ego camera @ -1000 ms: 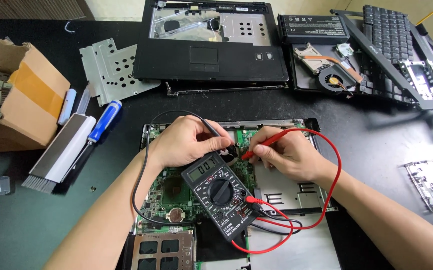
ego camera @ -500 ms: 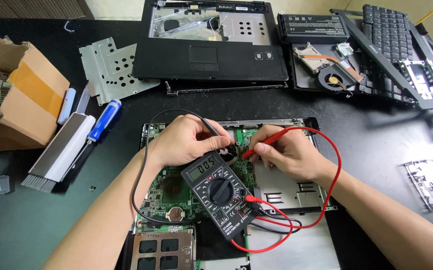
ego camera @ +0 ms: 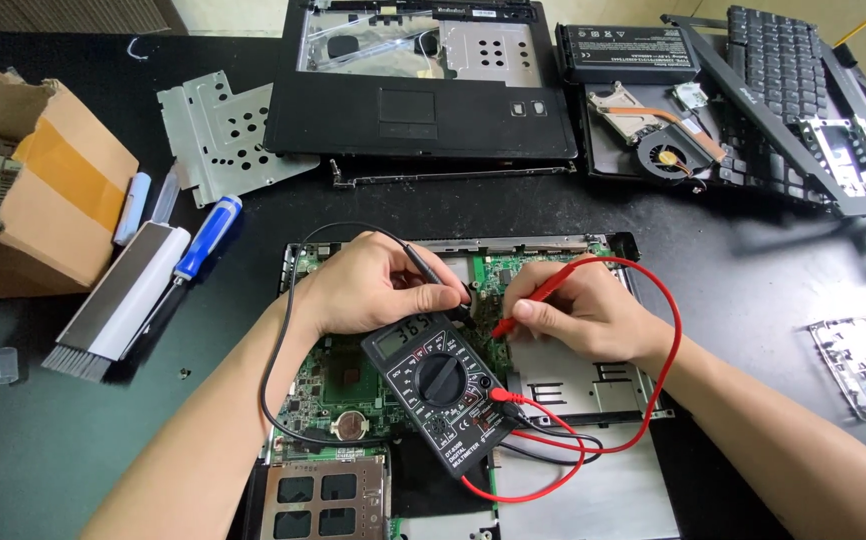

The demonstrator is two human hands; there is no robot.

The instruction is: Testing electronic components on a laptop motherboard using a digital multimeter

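Pinched between thumb and fingers of the left hand (ego camera: 373,290), a black probe (ego camera: 431,268) slants down toward the green circuit board (ego camera: 338,375) of an opened laptop base; its tip is hidden behind the fingers. The right hand (ego camera: 583,310) grasps a red probe (ego camera: 531,302) the same way, with the point pressed onto the board just beside the left fingertips, at about 9 o'clock from the right hand. Both hands are closed on their probes.

At 6 o'clock from the hands, a black meter (ego camera: 438,385) lies tilted on the board, its screen lit and its round dial in the middle. A red lead (ego camera: 653,340) loops out at 3 o'clock around the right wrist and returns to the meter's lower edge; a black lead (ego camera: 278,330) curves round the left wrist at 9 o'clock.

At 12 o'clock, well apart from the hands, a black laptop top cover (ego camera: 423,110) with its touchpad rests on the dark table (ego camera: 773,260). At 2 o'clock lie a fan with copper heat pipe (ego camera: 668,150) and a detached keyboard (ego camera: 783,70). At 10 o'clock sit a perforated metal plate (ego camera: 228,135), a blue-handled screwdriver (ego camera: 203,245) and a flat brush (ego camera: 118,305), with a cardboard box (ego camera: 53,200) beyond them at the left edge.
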